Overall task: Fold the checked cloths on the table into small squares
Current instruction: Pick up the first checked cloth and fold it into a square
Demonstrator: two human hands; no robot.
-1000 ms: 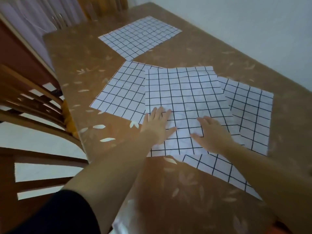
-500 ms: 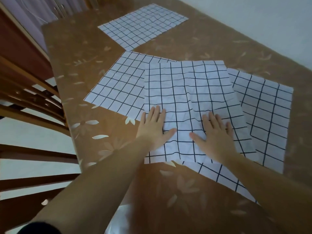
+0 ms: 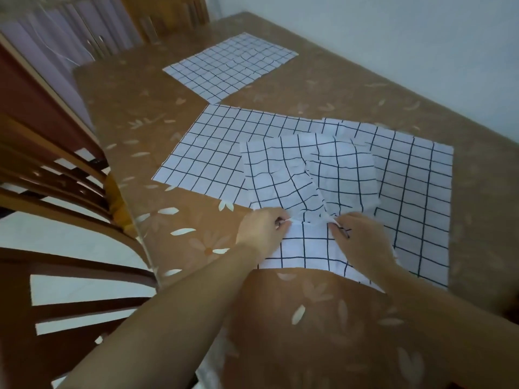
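Observation:
Several white cloths with black checks lie on the brown table (image 3: 309,318). The top cloth (image 3: 309,175) sits in front of me, rumpled and bunched toward its middle. My left hand (image 3: 261,231) and my right hand (image 3: 362,240) each pinch a gather of this cloth near its front part, a short gap between them. Beneath it a flat cloth (image 3: 213,155) spreads to the left and another flat cloth (image 3: 415,197) to the right. A fourth cloth (image 3: 230,64) lies flat at the far end of the table.
The table has a glossy brown cover with pale flower prints. Wooden chairs (image 3: 61,209) stand along the left edge, and another chair back (image 3: 168,15) is at the far end. A pale wall (image 3: 393,37) runs along the right side.
Both hands went from lying flat on the top cloth to pinching it. The cloth's far part has been drawn toward me and is now creased.

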